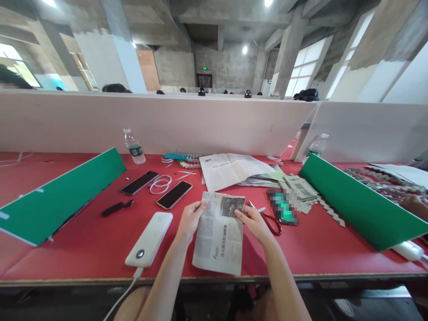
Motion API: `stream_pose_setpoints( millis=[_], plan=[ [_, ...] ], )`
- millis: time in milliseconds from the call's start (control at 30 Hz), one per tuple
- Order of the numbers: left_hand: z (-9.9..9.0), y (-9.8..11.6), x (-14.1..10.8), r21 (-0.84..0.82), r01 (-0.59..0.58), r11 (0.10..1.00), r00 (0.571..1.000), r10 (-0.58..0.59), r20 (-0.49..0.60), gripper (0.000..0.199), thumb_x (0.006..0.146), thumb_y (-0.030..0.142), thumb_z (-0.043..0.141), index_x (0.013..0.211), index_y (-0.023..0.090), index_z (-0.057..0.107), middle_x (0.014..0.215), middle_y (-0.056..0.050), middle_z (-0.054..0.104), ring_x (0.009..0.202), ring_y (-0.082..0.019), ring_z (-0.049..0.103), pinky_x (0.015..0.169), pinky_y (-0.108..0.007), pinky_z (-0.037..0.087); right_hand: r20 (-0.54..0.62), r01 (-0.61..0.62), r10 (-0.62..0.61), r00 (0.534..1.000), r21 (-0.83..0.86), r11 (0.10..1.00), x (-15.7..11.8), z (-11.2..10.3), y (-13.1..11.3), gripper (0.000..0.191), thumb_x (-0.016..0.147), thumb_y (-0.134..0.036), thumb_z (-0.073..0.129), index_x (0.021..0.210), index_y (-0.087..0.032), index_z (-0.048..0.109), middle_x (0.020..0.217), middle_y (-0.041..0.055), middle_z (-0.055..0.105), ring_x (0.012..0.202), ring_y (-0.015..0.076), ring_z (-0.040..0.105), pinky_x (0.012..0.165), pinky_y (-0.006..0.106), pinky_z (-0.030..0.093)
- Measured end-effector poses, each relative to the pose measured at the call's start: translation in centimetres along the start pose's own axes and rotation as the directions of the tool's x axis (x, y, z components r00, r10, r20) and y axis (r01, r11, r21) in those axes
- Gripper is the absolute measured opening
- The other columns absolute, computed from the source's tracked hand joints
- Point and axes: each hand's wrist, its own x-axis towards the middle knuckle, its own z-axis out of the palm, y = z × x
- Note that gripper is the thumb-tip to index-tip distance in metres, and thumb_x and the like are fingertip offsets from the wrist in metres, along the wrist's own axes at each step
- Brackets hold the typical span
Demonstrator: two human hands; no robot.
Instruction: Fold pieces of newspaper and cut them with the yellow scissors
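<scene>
Between my two hands is a folded sheet of newspaper (218,238), its far end raised a little and its near end by the table's front edge. My left hand (191,219) pinches its left edge near the top, thumb on the printed face. On the opposite edge, my right hand (253,220) grips beside the dark photo, thumb on top; the fingers underneath are partly hidden. Red-handled scissors (272,223) lie just right of my right hand. Beyond the held sheet, a larger opened newspaper (219,174) rests on a pile of papers.
Left on the red table (90,249) are a white power bank (150,238) with a cable, two phones (174,195) (140,183), white rings (161,184) and a water bottle (134,147). Green panels (67,196) (361,200) stand at both sides; cut newspaper pieces (301,187) lie right.
</scene>
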Motion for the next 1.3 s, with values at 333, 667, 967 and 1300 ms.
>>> stream_pose_setpoints(
  millis=[333, 667, 967, 1300],
  plan=[
    [1.9, -0.3, -0.9, 0.362, -0.157, 0.919, 0.955, 0.047, 0.294, 0.03, 0.076, 0.042, 0.053, 0.08, 0.018, 0.07, 0.078, -0.007, 0.07, 0.072, -0.023, 0.061, 0.065, -0.029, 0.042, -0.088, 0.236, -0.308, 0.947, -0.458, 0.857, 0.2, 1.0, 0.1, 0.023, 0.08, -0.034, 0.055, 0.098, -0.025, 0.063, 0.1, 0.0055, 0.065, 0.095, 0.0217, 0.056, 0.085, 0.035, 0.039],
    [2.9, -1.1, -0.3, 0.436, -0.197, 0.878, 0.97, 0.109, 0.219, 0.026, 0.079, 0.031, 0.043, 0.07, 0.015, 0.062, 0.068, -0.004, 0.063, 0.066, -0.018, 0.055, 0.059, -0.026, 0.037, 0.038, 0.284, -0.321, 0.946, -0.575, 0.768, 1.0, 3.3, 0.4, 0.019, 0.087, -0.022, 0.039, 0.08, -0.021, 0.057, 0.078, 0.0034, 0.061, 0.074, 0.0177, 0.053, 0.068, 0.028, 0.038],
    [2.0, 0.4, -1.0, 0.405, -0.156, 0.901, 0.97, 0.061, 0.237, 0.024, 0.074, 0.035, 0.044, 0.063, 0.016, 0.054, 0.062, 0.0, 0.053, 0.06, -0.014, 0.046, 0.054, -0.024, 0.034, -0.163, 0.283, -0.411, 0.897, -0.501, 0.818, 1.0, 3.2, -0.1, 0.018, 0.087, -0.028, 0.039, 0.083, -0.021, 0.056, 0.08, 0.0032, 0.06, 0.075, 0.0176, 0.054, 0.069, 0.028, 0.04],
    [1.9, 0.9, -1.1, 0.411, -0.168, 0.896, 0.908, -0.022, 0.419, 0.024, 0.073, 0.029, 0.043, 0.054, 0.018, 0.035, 0.055, 0.005, 0.032, 0.052, -0.009, 0.032, 0.049, -0.022, 0.025, -0.374, 0.182, -0.401, 0.836, -0.501, 0.846, 0.9, -0.5, 0.0, 0.02, 0.085, -0.034, 0.043, 0.083, -0.019, 0.056, 0.08, 0.003, 0.06, 0.075, 0.0175, 0.054, 0.071, 0.028, 0.04]
  ],
)
